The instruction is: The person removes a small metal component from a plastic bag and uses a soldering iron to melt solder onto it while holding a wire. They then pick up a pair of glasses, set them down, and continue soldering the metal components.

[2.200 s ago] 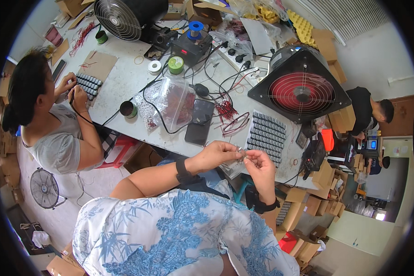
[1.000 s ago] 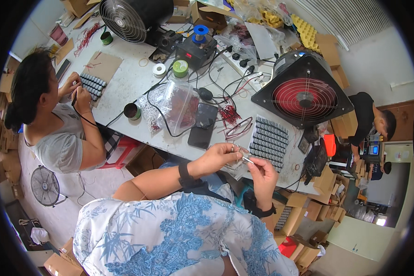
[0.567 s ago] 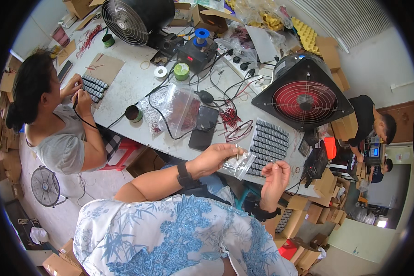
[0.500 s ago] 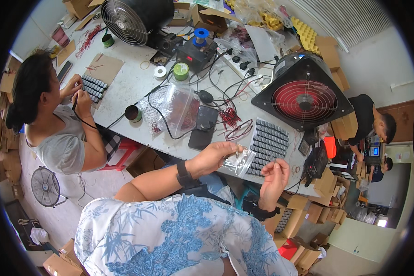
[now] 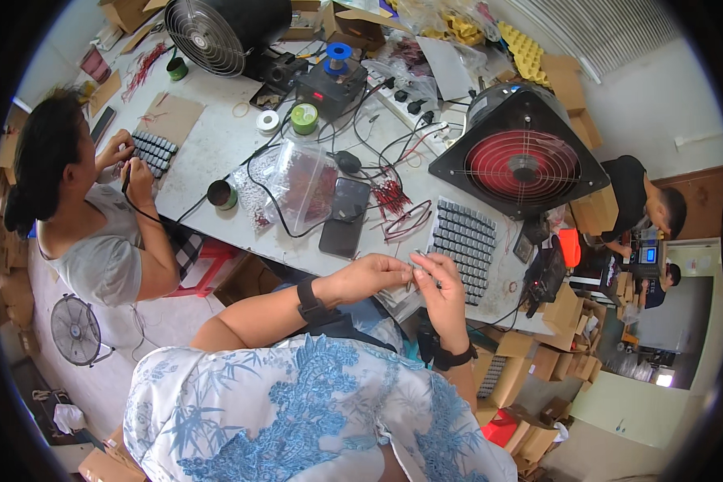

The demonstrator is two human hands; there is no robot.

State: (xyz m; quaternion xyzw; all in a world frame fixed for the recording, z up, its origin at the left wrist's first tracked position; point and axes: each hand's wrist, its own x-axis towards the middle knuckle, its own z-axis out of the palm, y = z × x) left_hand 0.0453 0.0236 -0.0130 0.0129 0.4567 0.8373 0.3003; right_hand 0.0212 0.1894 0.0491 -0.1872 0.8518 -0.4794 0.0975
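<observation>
My left hand [image 5: 371, 275] and my right hand [image 5: 443, 296] meet just over the table's front edge, both with pinched fingers. A small clear plastic bag [image 5: 400, 304] hangs below the left fingertips, partly hidden by my hands. A thin greyish sliver [image 5: 412, 281] shows between the two sets of fingertips; its kind is too small to tell. Beyond my right hand lies a block of grey square pieces in tight rows [image 5: 463, 245]. Red wires [image 5: 392, 198] and a dark phone-like slab [image 5: 347, 210] lie past my left hand.
A black square fan with a red face [image 5: 522, 167] stands at the right. Bagged parts [image 5: 301, 181], a small open tin [image 5: 222, 195], black cables and a soldering station with a blue spool [image 5: 329, 84] crowd the middle. A co-worker [image 5: 96, 209] sits at left, handling similar grey pieces.
My right hand has moved left and up to meet my left hand, its fingers now pinched. The bag has sunk lower beneath the fingers. The whole view has shifted slightly.
</observation>
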